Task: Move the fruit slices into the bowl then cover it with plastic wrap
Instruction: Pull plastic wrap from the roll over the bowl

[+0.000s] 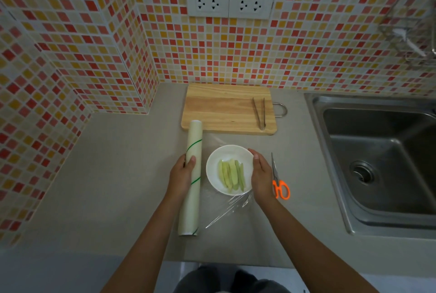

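Note:
A white bowl (pixel 213 170) on the grey counter holds several pale green fruit slices (pixel 231 175). A sheet of clear plastic wrap (pixel 232 207) stretches from the roll across the bowl and wrinkles on the counter in front of it. The long plastic wrap roll (pixel 192 200) lies just left of the bowl. My left hand (pixel 182 174) grips the roll near its middle. My right hand (pixel 260 174) presses flat against the bowl's right rim, over the wrap.
Orange-handled scissors (pixel 279 185) lie right of my right hand. A wooden cutting board (pixel 224 108) with metal tongs (pixel 259 113) sits behind the bowl. A steel sink (pixel 377 162) fills the right side. Tiled walls stand behind and to the left.

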A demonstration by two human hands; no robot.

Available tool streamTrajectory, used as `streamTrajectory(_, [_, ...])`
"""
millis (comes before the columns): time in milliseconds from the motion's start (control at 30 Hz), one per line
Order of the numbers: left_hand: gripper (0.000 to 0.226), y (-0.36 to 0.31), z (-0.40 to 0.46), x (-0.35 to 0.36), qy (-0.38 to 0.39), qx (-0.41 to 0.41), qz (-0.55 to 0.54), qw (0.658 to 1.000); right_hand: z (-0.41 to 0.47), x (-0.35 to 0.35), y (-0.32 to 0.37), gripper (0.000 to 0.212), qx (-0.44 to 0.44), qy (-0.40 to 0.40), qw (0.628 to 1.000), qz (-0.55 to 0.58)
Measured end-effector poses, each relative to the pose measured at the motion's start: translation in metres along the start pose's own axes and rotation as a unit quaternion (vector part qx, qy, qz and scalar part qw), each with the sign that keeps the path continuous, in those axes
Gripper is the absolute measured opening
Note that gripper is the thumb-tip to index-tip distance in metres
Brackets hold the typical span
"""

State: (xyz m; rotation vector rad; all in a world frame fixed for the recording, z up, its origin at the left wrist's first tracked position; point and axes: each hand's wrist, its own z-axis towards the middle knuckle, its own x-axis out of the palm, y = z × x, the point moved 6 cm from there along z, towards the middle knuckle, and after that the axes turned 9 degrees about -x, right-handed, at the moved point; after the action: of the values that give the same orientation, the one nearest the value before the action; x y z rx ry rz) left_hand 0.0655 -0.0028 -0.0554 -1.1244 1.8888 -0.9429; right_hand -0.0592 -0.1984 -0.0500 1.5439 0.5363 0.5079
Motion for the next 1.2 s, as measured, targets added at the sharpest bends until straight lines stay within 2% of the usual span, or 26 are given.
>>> streamTrajectory(133, [0.032, 0.000, -0.002, -0.001, 0.014, -0.007, -0.019, 1.000, 0.001, 0.000, -0.002, 0.032, 0.012, -0.002, 1.000, 0.009])
streamTrajectory(267, [0.039, -0.002, -0.003, -0.003, 0.000, 0.012, 0.015, 1.000, 0.000, 0.000, -0.004, 0.032, 0.011, -0.002, 1.000, 0.007])
streamTrajectory(467, [0.035, -0.006, 0.001, -0.008, -0.006, 0.021, 0.013, 1.000, 0.001, 0.000, -0.004, 0.032, 0.011, -0.007, 1.000, -0.004])
streamTrajectory(600, [0.041, -0.002, 0.005, -0.014, -0.005, -0.001, -0.012, 1.000, 0.002, -0.001, -0.006, 0.033, 0.018, -0.012, 1.000, -0.004])
streamTrajectory(967, [0.025, -0.011, 0.004, -0.014, 0.003, 0.032, 0.005, 0.999, 0.007, -0.001, -0.008, 0.034, 0.029, -0.010, 1.000, 0.004])
streamTrajectory(1200, [0.031, -0.012, 0.004, -0.010, 0.003, 0.035, 0.007, 0.999, 0.013, -0.004, -0.006, 0.034, 0.053, -0.012, 0.998, 0.010])
